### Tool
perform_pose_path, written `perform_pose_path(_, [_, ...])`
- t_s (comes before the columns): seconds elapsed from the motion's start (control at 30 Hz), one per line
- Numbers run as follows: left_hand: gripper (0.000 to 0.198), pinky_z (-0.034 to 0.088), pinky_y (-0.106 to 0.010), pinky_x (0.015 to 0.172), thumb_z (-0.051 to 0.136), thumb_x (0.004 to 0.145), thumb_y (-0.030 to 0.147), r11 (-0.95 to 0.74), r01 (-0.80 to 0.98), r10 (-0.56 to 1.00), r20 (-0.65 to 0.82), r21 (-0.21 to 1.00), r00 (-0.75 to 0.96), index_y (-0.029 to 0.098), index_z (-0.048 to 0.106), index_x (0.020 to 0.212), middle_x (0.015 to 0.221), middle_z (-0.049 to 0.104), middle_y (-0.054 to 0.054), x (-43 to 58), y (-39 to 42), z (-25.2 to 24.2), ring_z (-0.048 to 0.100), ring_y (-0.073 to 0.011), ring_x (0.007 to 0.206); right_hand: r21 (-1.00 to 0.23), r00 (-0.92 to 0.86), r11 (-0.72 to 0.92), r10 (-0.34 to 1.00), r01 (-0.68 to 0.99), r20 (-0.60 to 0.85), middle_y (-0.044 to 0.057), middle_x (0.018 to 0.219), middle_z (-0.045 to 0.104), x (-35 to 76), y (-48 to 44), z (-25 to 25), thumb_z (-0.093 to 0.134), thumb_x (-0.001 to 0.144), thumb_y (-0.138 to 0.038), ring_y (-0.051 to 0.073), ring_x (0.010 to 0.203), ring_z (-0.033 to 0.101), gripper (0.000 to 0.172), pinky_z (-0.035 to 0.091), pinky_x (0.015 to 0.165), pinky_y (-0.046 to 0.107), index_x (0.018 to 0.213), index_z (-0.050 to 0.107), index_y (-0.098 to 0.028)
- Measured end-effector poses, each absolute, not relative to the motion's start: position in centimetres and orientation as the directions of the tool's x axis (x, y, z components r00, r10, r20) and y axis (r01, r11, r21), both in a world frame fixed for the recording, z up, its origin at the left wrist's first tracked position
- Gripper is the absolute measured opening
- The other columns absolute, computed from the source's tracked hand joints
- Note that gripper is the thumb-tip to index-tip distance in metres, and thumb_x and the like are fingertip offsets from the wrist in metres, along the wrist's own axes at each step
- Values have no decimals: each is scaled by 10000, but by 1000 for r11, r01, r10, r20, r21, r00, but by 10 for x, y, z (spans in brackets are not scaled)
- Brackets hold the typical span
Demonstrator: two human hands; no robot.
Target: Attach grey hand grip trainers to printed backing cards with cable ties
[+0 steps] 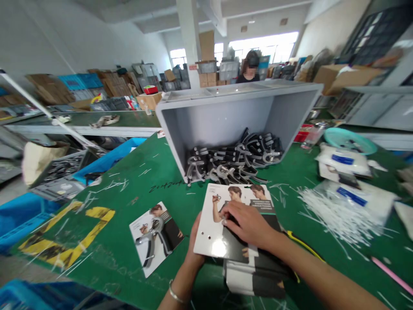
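Observation:
My left hand [196,241] grips a printed backing card [206,234] by its left edge, its fingers mostly hidden behind it. Over the card's front, my right hand [247,221] is closed, fingertips together near the middle; what they pinch is too small to make out. Two small holes show in the card's lower left. Beneath lies a stack of similar cards [240,280]. To the left, a hand gripper [155,237], grey and black, lies on another card [146,262] on the green table [112,267].
A grey crate [226,122] on its side holds several hand grippers [232,159]. White cable ties [332,215], plastic packs [364,198], yellow-handled pliers [305,245] and a pink stick [392,273] lie to the right. Blue bins [26,219] stand left. A person [250,69] is behind the crate.

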State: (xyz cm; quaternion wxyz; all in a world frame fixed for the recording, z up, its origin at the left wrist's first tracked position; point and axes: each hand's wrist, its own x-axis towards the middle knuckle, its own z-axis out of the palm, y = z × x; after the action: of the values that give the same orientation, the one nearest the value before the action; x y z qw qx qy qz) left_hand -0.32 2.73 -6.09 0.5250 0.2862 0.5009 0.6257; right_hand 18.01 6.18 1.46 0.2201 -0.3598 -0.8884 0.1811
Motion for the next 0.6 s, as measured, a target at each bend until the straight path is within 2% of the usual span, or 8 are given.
perform_pose_path(0.1, [422, 560, -299, 669, 799, 678, 359, 116, -446, 938, -246, 887, -246, 168, 727, 1048, 884, 784, -58, -13, 21, -66, 715, -225, 724, -448, -649, 680, 718, 580, 251, 44, 1021, 637, 177, 63, 13, 548, 970, -246, 202, 935, 583, 95, 418, 768, 288, 1040, 609, -229])
perform_pose_path(0.23, [514, 580, -311, 646, 749, 715, 544, 323, -565, 911, -411, 759, -32, 151, 725, 1046, 838, 786, -94, -20, 23, -55, 738, -259, 722, -453, -603, 645, 755, 615, 256, 61, 1004, 653, 177, 65, 7, 498, 1001, -289, 207, 896, 599, 140, 419, 737, 291, 1021, 610, -208])
perform_pose_path(0.3, [601, 585, -319, 624, 779, 692, 515, 402, -549, 887, -460, 733, 36, 144, 687, 1156, 882, 788, -108, -17, 22, -38, 745, -279, 719, -490, -566, 617, 779, 616, 270, 56, 971, 667, 181, 64, 6, 471, 1014, -273, 196, 878, 612, 142, 430, 753, 288, 1023, 588, -192])
perform_pose_path(0.4, [711, 566, -282, 578, 844, 641, 381, 412, -427, 892, -452, 805, 10, 168, 610, 1278, 902, 787, -79, -7, 22, -12, 739, -254, 677, -555, -517, 582, 805, 595, 290, 35, 957, 676, 194, 57, 10, 462, 1018, -250, 171, 877, 623, 117, 443, 795, 268, 1006, 565, -197])
perform_pose_path(0.6, [571, 481, -195, 500, 855, 653, 410, 381, -234, 923, -381, 895, 44, 170, 660, 1133, 853, 763, -26, 13, 34, -4, 648, -135, 559, -660, -386, 482, 872, 576, 300, 19, 906, 668, 224, 37, 12, 385, 1047, -274, 147, 821, 627, 188, 473, 780, 250, 999, 556, -211])
